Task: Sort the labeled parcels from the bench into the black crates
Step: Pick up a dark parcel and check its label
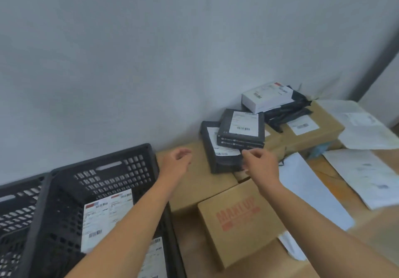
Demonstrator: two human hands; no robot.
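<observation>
Head view, first voice: Where do your hands sit?

Second voice: Your left hand hovers over a plain brown carton by the wall; its fingers hang loosely curled and hold nothing; your right hand is at the front corner of the lower dark box; its fingers are curled at that box's label edge, but blur keeps you from telling whether they pinch it or only touch it.

First voice: And the parcels you have to sort?

Second voice: Two dark flat boxes are stacked askew on the cartons by the wall; the upper dark box lies partly across the lower one, each with a white barcode label facing up; behind them, to your right, a white box rests on black poly mailers; those lie on a labelled brown carton; a carton with red print sits nearest you, between your forearms.

First voice: The crates?

Second voice: On your left, beside the cartons; the nearer black crate holds label-up parcels, partly hidden by your left forearm; a second black crate stands just beside it, further left; white paper sheets lie spread on the worktop at your right.
</observation>
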